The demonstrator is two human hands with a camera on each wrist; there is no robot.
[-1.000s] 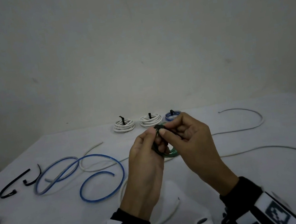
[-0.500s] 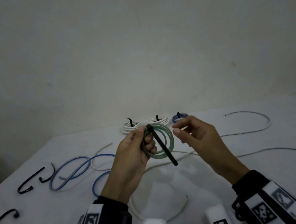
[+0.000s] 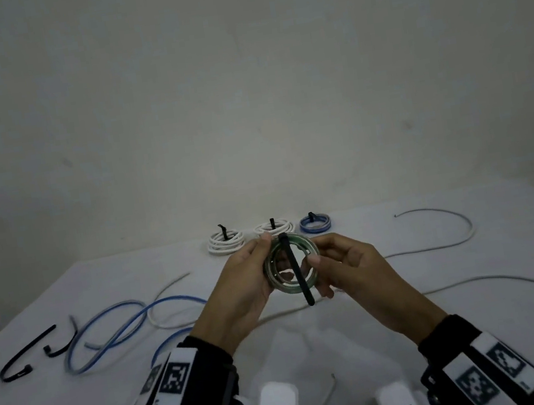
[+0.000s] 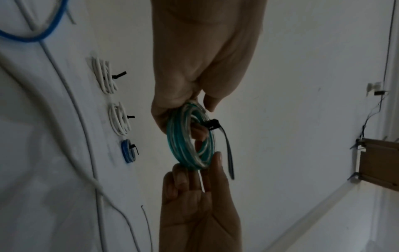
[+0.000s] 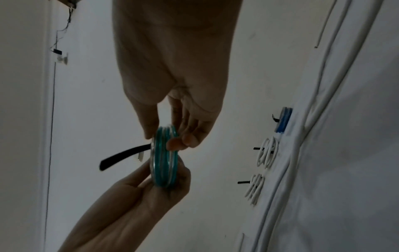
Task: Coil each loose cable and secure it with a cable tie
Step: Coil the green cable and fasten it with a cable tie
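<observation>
A green cable coil (image 3: 289,290) is held upright above the table, face toward me. A black cable tie (image 3: 299,277) wraps its top, and the long tail hangs down across the ring. My left hand (image 3: 268,254) grips the coil's left side between thumb and fingers. My right hand (image 3: 318,274) pinches the right edge. In the left wrist view the left hand (image 4: 194,109) holds the coil (image 4: 185,145) beside the tie's head (image 4: 212,125). In the right wrist view the right hand (image 5: 164,138) pinches the coil (image 5: 164,163), with the tie's tail (image 5: 123,155) sticking out.
Three tied coils sit at the back of the table: two white coils (image 3: 224,241) (image 3: 274,227) and a blue coil (image 3: 315,223). A loose blue cable (image 3: 114,329) lies to the left, loose grey cables (image 3: 454,233) to the right. Spare black ties (image 3: 25,356) lie at far left.
Both hands were bunched together on the tie. The right hand then let go, showing the coil face-on, and has now come back to pinch the coil's right edge.
</observation>
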